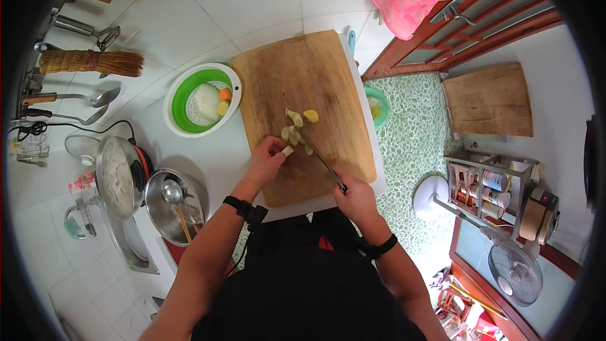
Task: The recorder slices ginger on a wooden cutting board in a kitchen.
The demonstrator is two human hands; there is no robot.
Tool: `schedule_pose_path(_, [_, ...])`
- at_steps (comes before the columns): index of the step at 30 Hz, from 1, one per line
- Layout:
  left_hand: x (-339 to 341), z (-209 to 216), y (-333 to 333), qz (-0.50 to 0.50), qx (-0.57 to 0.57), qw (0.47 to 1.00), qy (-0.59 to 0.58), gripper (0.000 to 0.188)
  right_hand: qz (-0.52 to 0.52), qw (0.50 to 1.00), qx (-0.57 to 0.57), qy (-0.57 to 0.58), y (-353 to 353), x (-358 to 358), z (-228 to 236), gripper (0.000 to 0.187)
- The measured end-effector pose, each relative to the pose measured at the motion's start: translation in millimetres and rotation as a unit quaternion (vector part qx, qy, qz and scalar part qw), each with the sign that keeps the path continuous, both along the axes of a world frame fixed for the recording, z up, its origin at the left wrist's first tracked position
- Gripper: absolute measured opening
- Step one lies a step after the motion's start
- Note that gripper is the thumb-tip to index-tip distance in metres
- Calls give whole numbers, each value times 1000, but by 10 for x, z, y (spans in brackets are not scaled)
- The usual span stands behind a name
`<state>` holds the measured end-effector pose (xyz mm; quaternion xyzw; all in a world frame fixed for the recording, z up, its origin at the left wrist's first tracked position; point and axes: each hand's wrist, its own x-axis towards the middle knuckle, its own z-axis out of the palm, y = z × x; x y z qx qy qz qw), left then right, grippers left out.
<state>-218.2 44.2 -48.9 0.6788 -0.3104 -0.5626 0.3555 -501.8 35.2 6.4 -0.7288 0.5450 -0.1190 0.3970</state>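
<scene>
On the wooden cutting board point(303, 69) in front of me lie several pale, yellowish-green cut pieces point(293, 134) in a loose cluster. A rounder yellow piece point(310, 115) sits just beyond them on the right. My left hand point(266, 161) is closed at the left of the board, with a small pale cut piece point(288, 151) at its fingertips. In my right hand point(355, 198), closed round the handle near the board's front right edge, is a knife point(328, 167). Its thin blade slants forward and left, its far end among the cut pieces.
Left of the board stands a green-and-white colander point(178, 104) holding a white rounded vegetable and orange and yellow pieces. A steel bowl point(154, 199) with a ladle, a lidded pan point(117, 177) and a sink point(129, 240) are farther left. A green basin point(381, 106) shows beyond the right edge.
</scene>
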Motion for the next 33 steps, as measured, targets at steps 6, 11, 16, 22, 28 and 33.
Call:
schedule_pose_path(6, [90, 44, 10, 12, -12, 1000, -16, 19, -47, 998, 26, -17, 22, -64, 35, 42])
schedule_pose_path(11, [138, -118, 127, 52, -74, 995, -38, 22, -80, 995, 58, -13, 30, -191, 37, 44])
schedule_pose_path(16, [69, -76, 30, 14, 71, 996, 58, 30, -97, 991, 95, -5, 61, -290, -16, 43])
schedule_pose_path(22, [-270, 245, -146, -240, 120, 957, 105, 37, -108, 989, 90, -56, 100, -289, -74, 41])
schedule_pose_path(28, [-244, 98, -371, -117, 76, 981, 137, 39, -104, 990, 69, -69, 87, -287, -136, 42])
schedule_pose_path(33, [-57, 80, -293, -165, 86, 975, 124, 35, -101, 991, 84, -33, 42, -288, -43, 43])
